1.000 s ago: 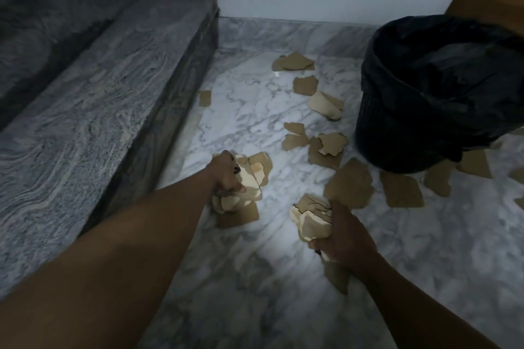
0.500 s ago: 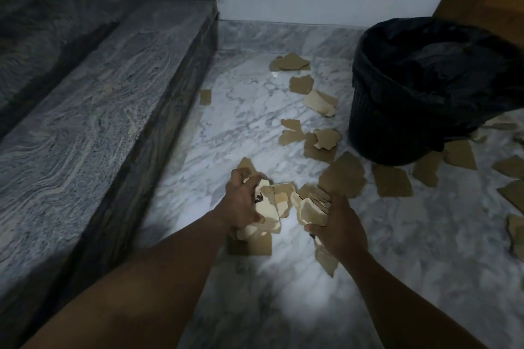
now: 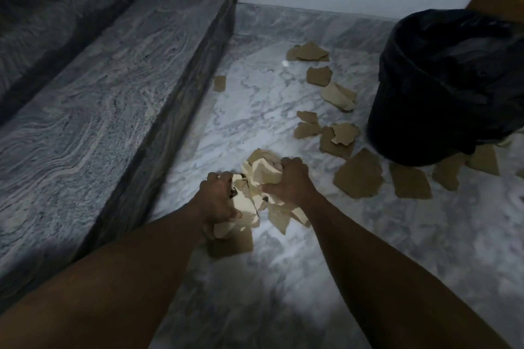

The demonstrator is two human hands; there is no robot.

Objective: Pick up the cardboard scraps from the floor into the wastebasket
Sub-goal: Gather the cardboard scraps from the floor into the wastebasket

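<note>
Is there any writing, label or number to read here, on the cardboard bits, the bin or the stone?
No text can be read anywhere.
The cardboard scraps are plain brown, with no print visible.
The wastebasket has a black liner and shows no label.
The floor and the step carry only marble veining.
The small white fleck on the floor is too small to tell.

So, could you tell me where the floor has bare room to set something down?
Bare white marble floor runs between the grey stone step and the loose brown cardboard scraps, and near the camera, right of the right hand. It is crowded around the black bag-lined wastebasket and where the left hand and right hand grip the crumpled cardboard bundle.
</note>
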